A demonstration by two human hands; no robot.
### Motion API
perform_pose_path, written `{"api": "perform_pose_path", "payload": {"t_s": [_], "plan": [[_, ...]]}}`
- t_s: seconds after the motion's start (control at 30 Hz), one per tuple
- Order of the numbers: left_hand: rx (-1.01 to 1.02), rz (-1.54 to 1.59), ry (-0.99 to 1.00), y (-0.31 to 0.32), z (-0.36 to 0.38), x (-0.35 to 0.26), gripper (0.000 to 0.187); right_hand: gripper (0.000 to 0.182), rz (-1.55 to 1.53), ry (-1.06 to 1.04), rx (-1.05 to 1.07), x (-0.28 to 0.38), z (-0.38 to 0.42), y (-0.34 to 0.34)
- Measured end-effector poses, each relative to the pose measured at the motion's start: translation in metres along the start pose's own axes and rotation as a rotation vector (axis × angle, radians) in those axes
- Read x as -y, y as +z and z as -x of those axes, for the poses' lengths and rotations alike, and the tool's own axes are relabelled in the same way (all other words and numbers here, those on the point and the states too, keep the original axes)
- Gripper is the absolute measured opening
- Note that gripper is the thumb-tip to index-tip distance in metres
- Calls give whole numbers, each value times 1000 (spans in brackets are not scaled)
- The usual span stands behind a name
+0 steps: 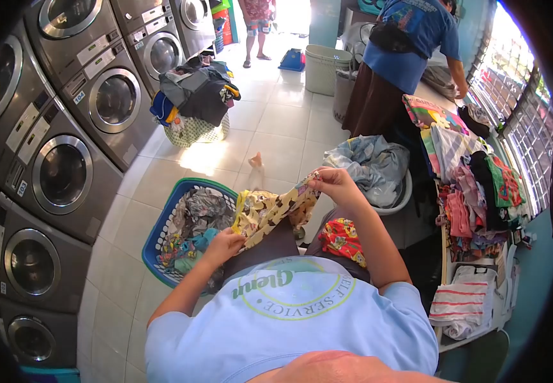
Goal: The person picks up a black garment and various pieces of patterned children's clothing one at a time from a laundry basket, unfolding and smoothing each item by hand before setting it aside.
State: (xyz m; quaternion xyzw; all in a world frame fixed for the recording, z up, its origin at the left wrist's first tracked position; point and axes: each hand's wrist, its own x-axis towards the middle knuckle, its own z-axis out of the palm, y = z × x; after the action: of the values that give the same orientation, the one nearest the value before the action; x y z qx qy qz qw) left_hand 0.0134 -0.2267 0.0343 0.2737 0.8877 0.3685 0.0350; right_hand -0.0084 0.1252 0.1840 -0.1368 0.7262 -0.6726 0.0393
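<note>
A yellow patterned garment (276, 214) is stretched between my two hands above my lap. My left hand (228, 246) grips its lower left edge, fingers closed. My right hand (331, 185) pinches its upper right corner, raised higher than the other. To the left stands a blue basket (155, 223) holding crumpled grey and teal clothes (200, 220). A red and yellow printed cloth (343, 239) lies on my thigh, below my right forearm. Beyond my right hand a round basin (406, 195) holds light blue-grey laundry (369, 166).
Front-loading machines (62, 175) line the left wall. A heaped laundry basket (196, 131) stands on the tiled floor ahead. A person in blue (404, 45) bends over at the back right. Folded clothes (465, 210) cover a table at right; another person (257, 25) stands near the doorway.
</note>
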Motion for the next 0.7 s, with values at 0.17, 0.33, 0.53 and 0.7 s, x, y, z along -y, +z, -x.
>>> {"api": "perform_pose_path", "payload": {"t_s": [0.17, 0.33, 0.53, 0.7], "plan": [[-108, -201, 187, -21, -33, 4, 12, 17, -35, 85, -152, -28, -18, -19], [-395, -359, 31, -92, -87, -9, 12, 21, -138, -11, -306, -28, -44, -31], [-710, -429, 178, -146, -106, -40, 16, 19, -163, -242, -302, 9, -35, -25], [-357, -429, 31, -154, -58, -61, 14, 12, -102, -26, 1, -2, 16, -29]]}}
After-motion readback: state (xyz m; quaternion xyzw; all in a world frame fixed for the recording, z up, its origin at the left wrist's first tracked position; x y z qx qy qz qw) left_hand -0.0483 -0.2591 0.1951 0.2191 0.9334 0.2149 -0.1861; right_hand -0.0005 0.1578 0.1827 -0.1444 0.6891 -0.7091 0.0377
